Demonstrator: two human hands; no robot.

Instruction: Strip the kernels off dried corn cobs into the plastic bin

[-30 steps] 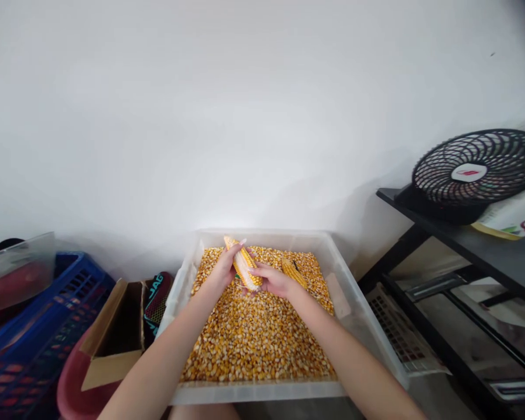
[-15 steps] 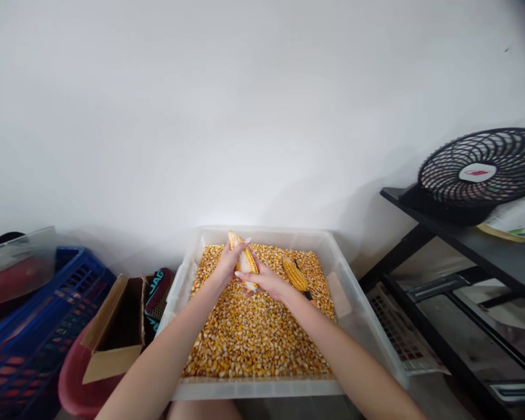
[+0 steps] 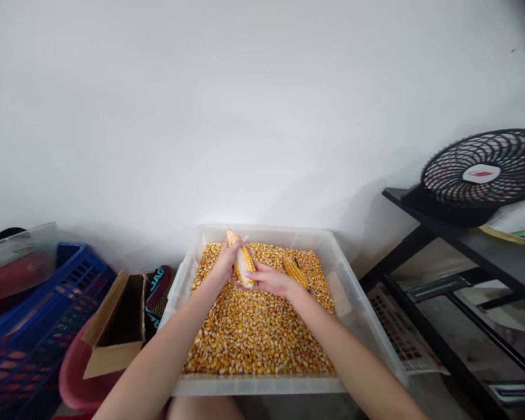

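Observation:
A partly stripped ear of corn [image 3: 244,266] is held upright and slightly tilted above the loose kernels [image 3: 262,332]. Bare pale cob shows along its middle, with yellow rows still on its sides. My left hand [image 3: 228,256] is closed around its upper part, thumb across the front. Lower down, my right hand [image 3: 266,278] grips the ear near its bottom end, from the right. A second ear of corn [image 3: 296,272], full of kernels, lies on the kernels just right of my right hand. All of this is inside a translucent plastic bin [image 3: 262,385].
Left of the bin are an open cardboard box [image 3: 114,356] over a pink-red basin [image 3: 72,373], and a blue plastic crate [image 3: 44,326]. A black rack [image 3: 441,233] with a fan [image 3: 481,172] stands at the right. A white wall [image 3: 262,116] rises behind.
My right hand has shifted slightly right and its thumb has moved off the front of the ear, uncovering more bare cob. My left hand keeps its hold.

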